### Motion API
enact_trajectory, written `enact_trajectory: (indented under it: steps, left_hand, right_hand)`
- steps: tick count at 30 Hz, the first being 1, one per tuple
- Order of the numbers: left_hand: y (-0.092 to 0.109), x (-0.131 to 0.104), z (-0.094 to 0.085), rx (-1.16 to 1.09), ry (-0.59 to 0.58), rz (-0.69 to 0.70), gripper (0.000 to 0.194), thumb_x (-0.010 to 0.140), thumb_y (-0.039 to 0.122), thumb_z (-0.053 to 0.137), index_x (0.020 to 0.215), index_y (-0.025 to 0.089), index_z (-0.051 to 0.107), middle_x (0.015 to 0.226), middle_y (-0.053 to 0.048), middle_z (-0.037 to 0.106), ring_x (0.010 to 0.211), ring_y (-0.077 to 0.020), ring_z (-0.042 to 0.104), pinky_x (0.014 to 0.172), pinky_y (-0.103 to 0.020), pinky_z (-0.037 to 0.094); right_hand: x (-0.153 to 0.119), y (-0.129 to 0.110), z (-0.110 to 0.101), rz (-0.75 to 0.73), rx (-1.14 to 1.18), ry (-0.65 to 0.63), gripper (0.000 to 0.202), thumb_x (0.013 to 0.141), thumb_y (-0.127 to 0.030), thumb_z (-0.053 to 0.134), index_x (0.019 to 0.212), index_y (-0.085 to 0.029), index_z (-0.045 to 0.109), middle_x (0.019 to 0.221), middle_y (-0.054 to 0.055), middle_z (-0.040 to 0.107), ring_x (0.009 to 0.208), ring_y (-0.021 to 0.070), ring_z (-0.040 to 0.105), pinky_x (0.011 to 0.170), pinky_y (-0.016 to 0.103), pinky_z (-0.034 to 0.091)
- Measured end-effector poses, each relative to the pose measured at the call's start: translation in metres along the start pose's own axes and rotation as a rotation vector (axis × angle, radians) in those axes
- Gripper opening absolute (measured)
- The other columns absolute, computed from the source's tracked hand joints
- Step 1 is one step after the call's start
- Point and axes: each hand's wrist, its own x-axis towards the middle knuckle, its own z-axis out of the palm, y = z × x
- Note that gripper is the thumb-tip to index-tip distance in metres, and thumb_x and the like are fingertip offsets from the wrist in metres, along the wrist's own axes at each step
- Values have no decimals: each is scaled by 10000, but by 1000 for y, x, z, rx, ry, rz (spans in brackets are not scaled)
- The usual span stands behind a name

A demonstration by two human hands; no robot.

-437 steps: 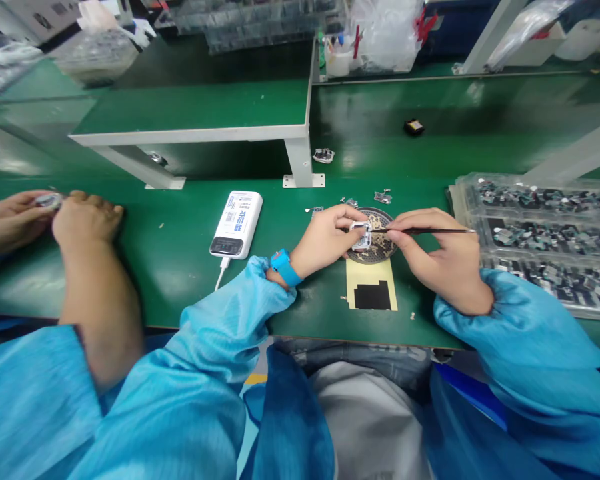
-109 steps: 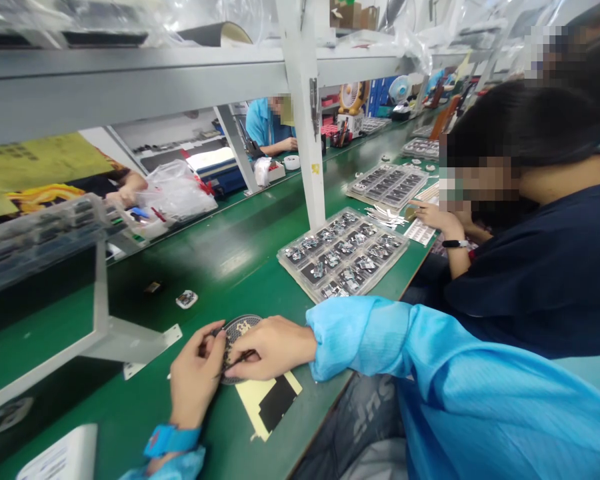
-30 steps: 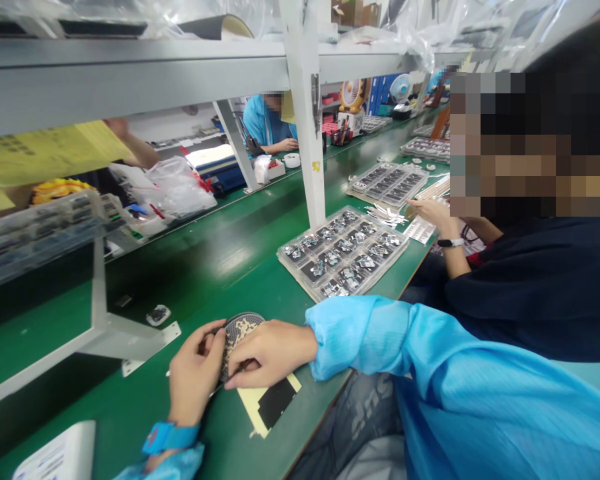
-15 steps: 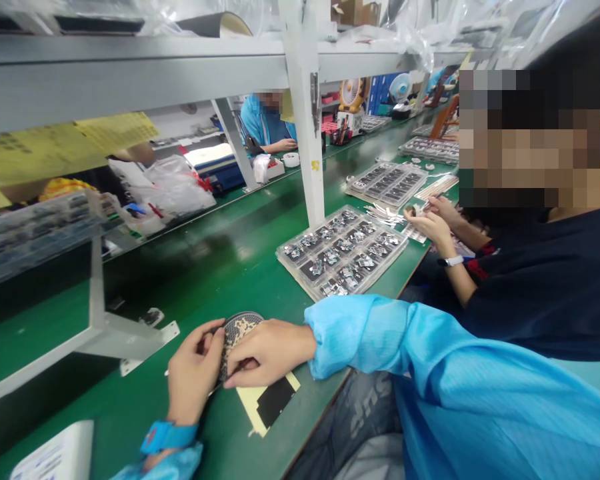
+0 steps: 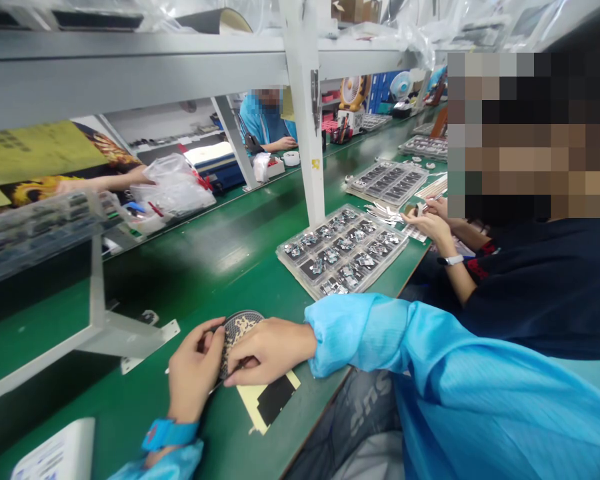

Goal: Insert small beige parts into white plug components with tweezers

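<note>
A round, dark, perforated dish (image 5: pixel 250 316) rests low on the green bench, with several small beige pieces (image 5: pixel 241 327) scattered in it. My left hand (image 5: pixel 194 370) is closed on the dish's left rim, thumb on the near side. Over the right part of the dish lies my right hand (image 5: pixel 273 348), its fingers pinched at the near edge. What the pinch holds, if anything, is hidden. A yellow sheet (image 5: pixel 253 408) with a black patch (image 5: pixel 279 402) sits just below my right hand.
A clear compartment tray (image 5: pixel 300 275) of small metal parts stands beyond my right arm. At right, a co-worker's hands (image 5: pixel 433 223) hold a small item. A metal bracket (image 5: pixel 125 343) is left of the dish; a white box (image 5: pixel 60 453) lies near left. A post (image 5: pixel 307 153) rises ahead.
My hands and the dish stay almost still. Across the bench at left, another person's forearm now reaches in behind the yellow papers. The co-worker at right has shifted slightly.
</note>
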Motion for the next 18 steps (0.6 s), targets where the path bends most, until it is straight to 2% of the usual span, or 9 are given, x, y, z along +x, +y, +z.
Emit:
enact_trajectory:
  steps: [18]
  left_hand:
    - [-5, 1, 1, 4, -7, 6, 447, 803, 562, 641, 1072, 225, 761, 750, -4, 661, 716, -201, 598, 712, -312, 477]
  right_hand:
    - [-1, -2, -2, 43, 19, -22, 256, 929, -448, 617, 905, -223, 737, 726, -52, 662, 738, 111, 605, 647, 229, 384]
